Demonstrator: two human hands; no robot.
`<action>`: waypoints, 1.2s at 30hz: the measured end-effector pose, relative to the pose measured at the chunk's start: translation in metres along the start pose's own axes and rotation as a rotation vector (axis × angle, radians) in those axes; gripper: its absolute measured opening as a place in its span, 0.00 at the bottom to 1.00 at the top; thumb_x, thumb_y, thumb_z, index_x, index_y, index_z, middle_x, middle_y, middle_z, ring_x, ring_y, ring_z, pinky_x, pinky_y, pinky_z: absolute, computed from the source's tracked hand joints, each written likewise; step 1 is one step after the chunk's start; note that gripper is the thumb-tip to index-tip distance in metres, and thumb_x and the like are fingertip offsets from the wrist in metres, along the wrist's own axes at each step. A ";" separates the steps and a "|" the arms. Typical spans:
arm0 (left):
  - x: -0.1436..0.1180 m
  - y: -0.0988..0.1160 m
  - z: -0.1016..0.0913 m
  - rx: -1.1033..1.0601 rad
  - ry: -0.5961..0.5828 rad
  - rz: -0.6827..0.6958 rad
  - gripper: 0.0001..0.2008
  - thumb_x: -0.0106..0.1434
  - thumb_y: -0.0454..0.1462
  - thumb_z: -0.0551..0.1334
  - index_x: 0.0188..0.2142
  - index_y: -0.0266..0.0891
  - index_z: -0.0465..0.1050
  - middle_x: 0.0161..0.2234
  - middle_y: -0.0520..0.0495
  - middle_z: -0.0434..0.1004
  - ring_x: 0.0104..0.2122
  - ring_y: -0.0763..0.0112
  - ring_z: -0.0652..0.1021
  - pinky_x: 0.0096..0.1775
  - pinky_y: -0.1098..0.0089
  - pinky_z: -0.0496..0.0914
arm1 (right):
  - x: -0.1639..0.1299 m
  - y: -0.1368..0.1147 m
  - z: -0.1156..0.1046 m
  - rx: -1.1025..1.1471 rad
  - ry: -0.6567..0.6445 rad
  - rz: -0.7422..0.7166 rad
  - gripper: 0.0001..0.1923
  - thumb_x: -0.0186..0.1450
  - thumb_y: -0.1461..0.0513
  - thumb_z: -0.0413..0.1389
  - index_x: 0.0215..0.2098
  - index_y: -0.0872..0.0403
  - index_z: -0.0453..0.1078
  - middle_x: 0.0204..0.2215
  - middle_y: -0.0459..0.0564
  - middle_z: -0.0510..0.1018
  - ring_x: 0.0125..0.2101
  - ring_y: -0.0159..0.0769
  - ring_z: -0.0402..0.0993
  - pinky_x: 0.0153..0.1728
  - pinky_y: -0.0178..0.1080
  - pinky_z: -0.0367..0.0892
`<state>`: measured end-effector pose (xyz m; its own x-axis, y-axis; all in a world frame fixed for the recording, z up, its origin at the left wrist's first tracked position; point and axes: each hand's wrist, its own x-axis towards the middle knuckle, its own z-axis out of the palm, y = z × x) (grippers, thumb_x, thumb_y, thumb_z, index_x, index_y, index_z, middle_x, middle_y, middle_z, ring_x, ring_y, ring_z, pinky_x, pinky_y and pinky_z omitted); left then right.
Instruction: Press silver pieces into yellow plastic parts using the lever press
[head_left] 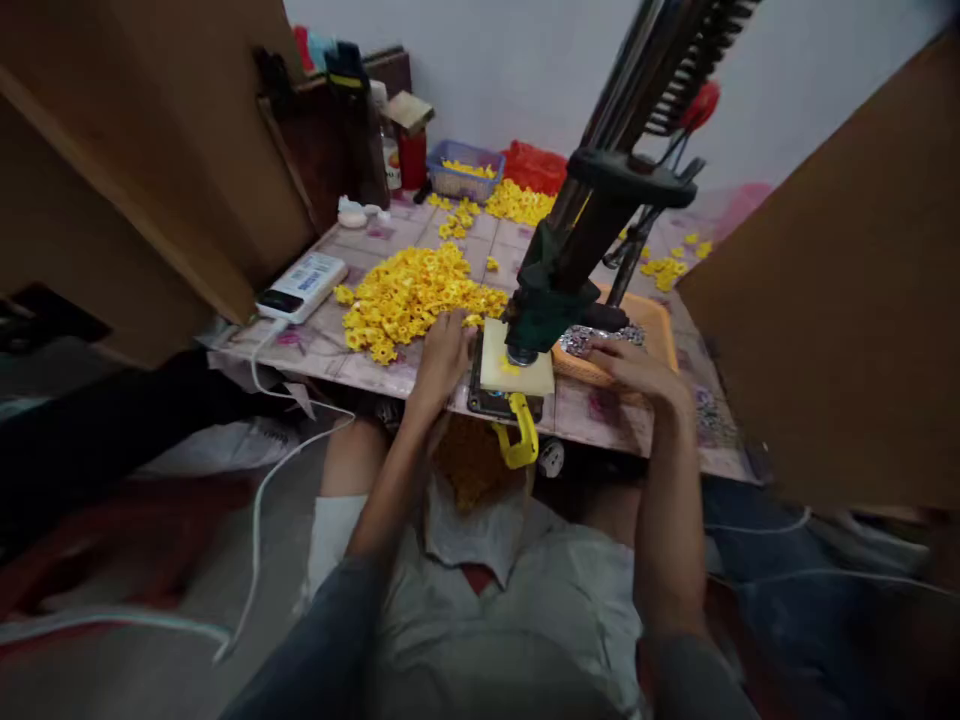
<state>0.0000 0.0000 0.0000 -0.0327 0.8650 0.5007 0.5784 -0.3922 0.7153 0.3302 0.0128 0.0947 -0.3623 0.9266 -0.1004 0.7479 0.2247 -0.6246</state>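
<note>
Fingers of left hand (444,352) curl down into edge of yellow parts pile (409,295); whether they pinch a piece, can't tell. Right hand (637,368) fingers spread loosely over small shiny metal bits (596,338) in orange tray (654,318); grip unclear, motion blur. Between hands: cream square block (504,368) on dark base, one yellow part sitting on it, right under head of dark green hand press (551,300). Yellow parts look like small moulded plastic rings or clips, glossy, heaped on pale tiled-pattern tabletop (337,345). Yellow clamp (521,435) hangs off front edge. Blue basket (463,170) with more parts at back. Press lever cut off by top of frame; right side blocked by brown board (832,300).
</note>
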 end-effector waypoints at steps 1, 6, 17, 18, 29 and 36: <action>0.000 0.000 -0.001 -0.095 -0.016 -0.008 0.11 0.79 0.39 0.55 0.54 0.37 0.70 0.48 0.36 0.77 0.50 0.55 0.79 0.55 0.56 0.72 | 0.000 0.004 0.001 0.046 0.020 -0.004 0.25 0.67 0.40 0.58 0.30 0.52 0.72 0.29 0.49 0.75 0.32 0.38 0.68 0.35 0.40 0.65; -0.003 0.003 -0.004 -0.443 -0.123 -0.050 0.14 0.79 0.47 0.59 0.57 0.45 0.72 0.41 0.48 0.78 0.37 0.69 0.79 0.43 0.68 0.74 | -0.002 0.017 0.011 0.136 0.278 -0.032 0.22 0.68 0.41 0.61 0.37 0.51 0.78 0.38 0.53 0.84 0.40 0.45 0.79 0.44 0.46 0.75; -0.003 0.014 -0.007 -0.532 -0.241 -0.076 0.22 0.72 0.48 0.68 0.61 0.42 0.77 0.57 0.40 0.81 0.46 0.65 0.82 0.45 0.68 0.77 | -0.021 -0.021 0.058 -0.038 0.859 -0.166 0.14 0.75 0.49 0.61 0.40 0.49 0.81 0.39 0.53 0.85 0.44 0.49 0.80 0.51 0.52 0.74; -0.003 0.015 -0.008 -0.519 -0.254 -0.084 0.22 0.72 0.48 0.68 0.60 0.41 0.77 0.54 0.41 0.82 0.42 0.67 0.81 0.43 0.69 0.76 | -0.022 -0.028 0.063 -0.082 0.850 -0.223 0.14 0.76 0.50 0.61 0.39 0.49 0.81 0.39 0.53 0.84 0.46 0.50 0.78 0.51 0.52 0.73; -0.002 0.018 -0.021 -0.426 -0.401 -0.057 0.22 0.65 0.50 0.73 0.51 0.38 0.83 0.33 0.50 0.77 0.32 0.70 0.72 0.34 0.71 0.67 | -0.044 -0.060 0.097 -0.201 0.383 -0.656 0.13 0.81 0.61 0.52 0.51 0.50 0.81 0.43 0.53 0.86 0.42 0.43 0.78 0.46 0.46 0.71; -0.006 0.017 -0.028 -0.477 -0.550 -0.046 0.25 0.59 0.54 0.77 0.47 0.40 0.83 0.44 0.46 0.83 0.44 0.61 0.79 0.45 0.66 0.73 | -0.033 -0.067 0.103 -0.359 0.550 -0.671 0.13 0.79 0.62 0.55 0.53 0.51 0.83 0.37 0.53 0.83 0.39 0.42 0.77 0.41 0.45 0.67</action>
<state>-0.0132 -0.0210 0.0226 0.4380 0.8672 0.2371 0.1645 -0.3366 0.9272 0.2349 -0.0643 0.0607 -0.5346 0.5614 0.6317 0.6385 0.7580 -0.1333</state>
